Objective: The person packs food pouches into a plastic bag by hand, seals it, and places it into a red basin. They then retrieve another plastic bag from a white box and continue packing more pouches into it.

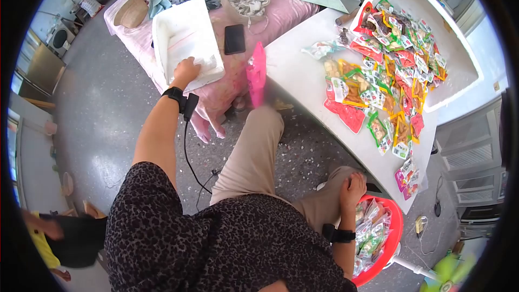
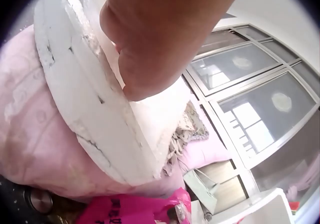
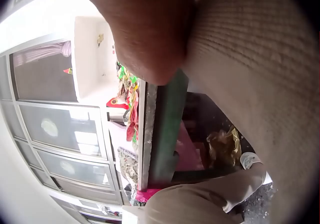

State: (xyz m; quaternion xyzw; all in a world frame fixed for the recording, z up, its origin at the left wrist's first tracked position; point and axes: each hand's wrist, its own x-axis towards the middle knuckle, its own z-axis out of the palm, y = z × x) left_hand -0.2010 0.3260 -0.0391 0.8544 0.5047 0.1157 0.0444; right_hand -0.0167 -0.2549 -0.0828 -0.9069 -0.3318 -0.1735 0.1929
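Head view captures the left hand point(image 1: 186, 71) reaching into a white foam box point(image 1: 189, 38), grip unclear; the right hand point(image 1: 352, 188), loosely released, rests on a knee point(image 1: 338, 176) beside a red tub point(image 1: 398, 227).

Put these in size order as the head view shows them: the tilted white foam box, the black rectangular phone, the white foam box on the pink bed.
Largest to smallest:
Tilted box
Box on the bed
Phone

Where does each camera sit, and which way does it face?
Head: on the person's head, looking down at left hand, right hand, torso and legs.
Left wrist: worn there, looking past that hand over the white box towards windows.
Right wrist: worn there, past that hand and leg along the table.
Head and left wrist share the box.
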